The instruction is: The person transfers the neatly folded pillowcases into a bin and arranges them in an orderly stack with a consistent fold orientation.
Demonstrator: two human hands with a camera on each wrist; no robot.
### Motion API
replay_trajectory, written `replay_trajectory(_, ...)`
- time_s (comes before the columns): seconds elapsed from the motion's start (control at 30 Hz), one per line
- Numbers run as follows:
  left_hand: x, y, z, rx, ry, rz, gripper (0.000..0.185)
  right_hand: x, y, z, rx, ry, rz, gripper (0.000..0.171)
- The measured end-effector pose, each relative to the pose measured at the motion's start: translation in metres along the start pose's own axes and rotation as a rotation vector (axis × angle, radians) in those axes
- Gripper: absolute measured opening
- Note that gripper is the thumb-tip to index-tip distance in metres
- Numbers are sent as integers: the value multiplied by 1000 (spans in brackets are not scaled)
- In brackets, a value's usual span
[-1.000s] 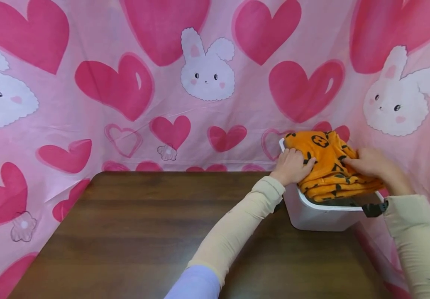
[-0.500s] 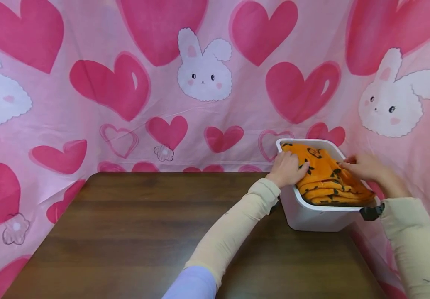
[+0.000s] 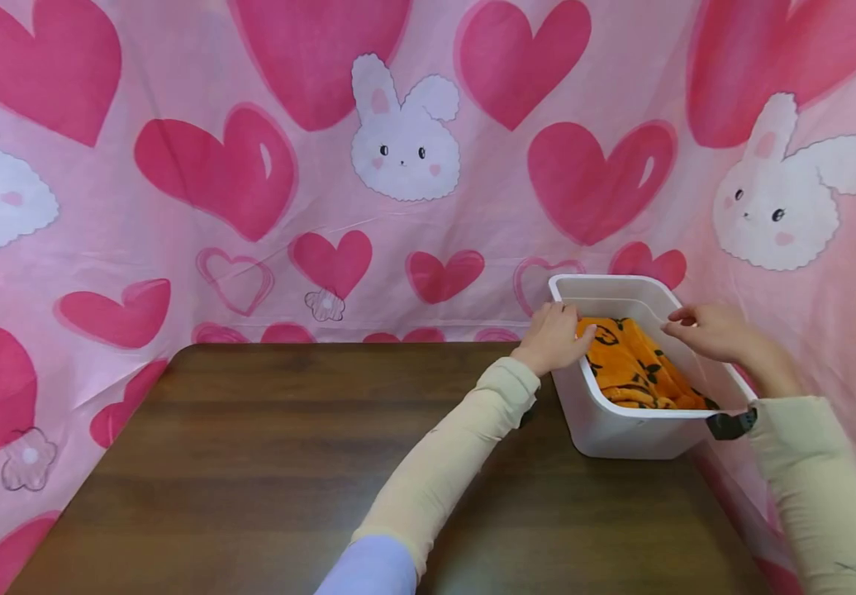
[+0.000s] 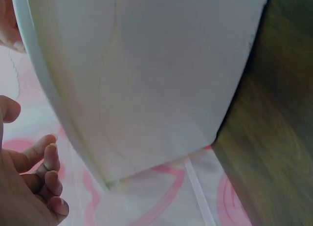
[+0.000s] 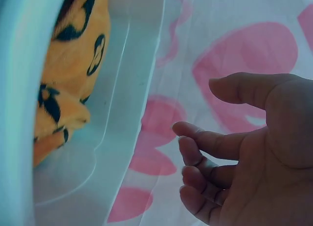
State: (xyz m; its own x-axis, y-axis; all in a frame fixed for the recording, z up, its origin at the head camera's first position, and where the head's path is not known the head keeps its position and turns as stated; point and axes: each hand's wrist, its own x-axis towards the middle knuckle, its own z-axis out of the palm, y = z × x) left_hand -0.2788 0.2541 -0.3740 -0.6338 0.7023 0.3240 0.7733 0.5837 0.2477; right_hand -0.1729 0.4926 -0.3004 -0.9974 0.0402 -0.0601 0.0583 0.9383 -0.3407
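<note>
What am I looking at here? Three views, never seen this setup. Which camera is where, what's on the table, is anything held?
No machine: a person works with two bare hands and wears three cameras. The wide picture comes from the head, looking forward and down. The two close-ups come from cameras on the wrists.

On the dark wooden table stands a white plastic bin, near the right back corner. Inside lies a folded orange cloth with black patterns. Behind it all hangs a pink sheet with hearts and bunnies.

The left hand is at the bin's left rim, fingers by the cloth; a grip is not clear. The right hand hovers over the right rim; its wrist view shows loosely curled fingers holding nothing.
</note>
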Motion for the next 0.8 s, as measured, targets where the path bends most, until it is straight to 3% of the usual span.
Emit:
replay_trajectory(0.17, -18, -18, -12, -73, 5, 46, 35, -5, -19, 10, -7, -14, 1, 60)
replay_trajectory(0.4, -61, -54, -35, -95, 9, 104, 34, -10, -49, 33, 16, 17, -89, 58)
replay_trajectory(0.57, -100, -94, -50, -71, 24, 69, 33, -10, -69, 51, -14, 90, -165, 59)
replay_trajectory(0.8, -153, -155, -55, -41, 62, -10, 34, -5, -113, 74, -1, 211, -212, 60)
